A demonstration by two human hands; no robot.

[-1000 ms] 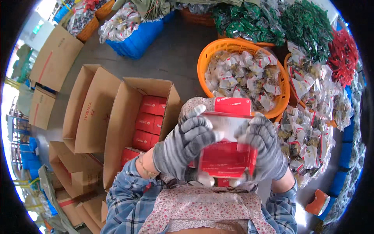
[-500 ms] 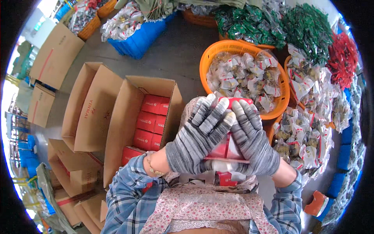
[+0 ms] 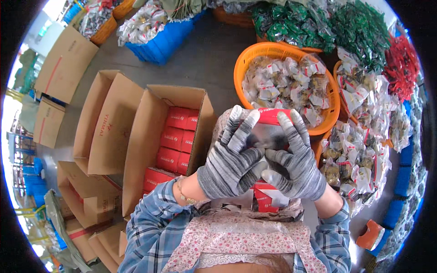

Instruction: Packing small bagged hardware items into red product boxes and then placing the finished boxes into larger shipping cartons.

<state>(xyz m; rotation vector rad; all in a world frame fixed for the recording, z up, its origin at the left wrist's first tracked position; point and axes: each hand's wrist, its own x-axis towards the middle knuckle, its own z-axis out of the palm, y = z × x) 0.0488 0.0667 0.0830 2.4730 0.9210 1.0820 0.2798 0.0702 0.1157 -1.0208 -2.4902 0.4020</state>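
A small red-and-white cardboard box (image 3: 276, 117) is held between my two hands, close in front of my body. Grey striped gloves with white fingertips cover both. My left hand (image 3: 234, 157) lies along the box's left side, fingers stretched toward its far edge. On the other side, my right hand (image 3: 296, 159) does the same, and the thumbs come close together at the near side. Between the hands shows a dark, shiny surface that I cannot make out. Below them, a second red-and-white box (image 3: 267, 200) is partly visible near my floral apron.
To the left stands an open carton (image 3: 132, 150) with rows of red boxes (image 3: 170, 137). An orange basket (image 3: 240, 86) of clear-wrapped packets is at the far right of centre. Beyond lie green packets (image 3: 296, 27), red packets (image 3: 400, 66) and a blue crate (image 3: 157, 45).
My hands have moved apart from lying together over the box to its two sides. The dark surface between them is now exposed, and the thumbs have come up from the near edge.
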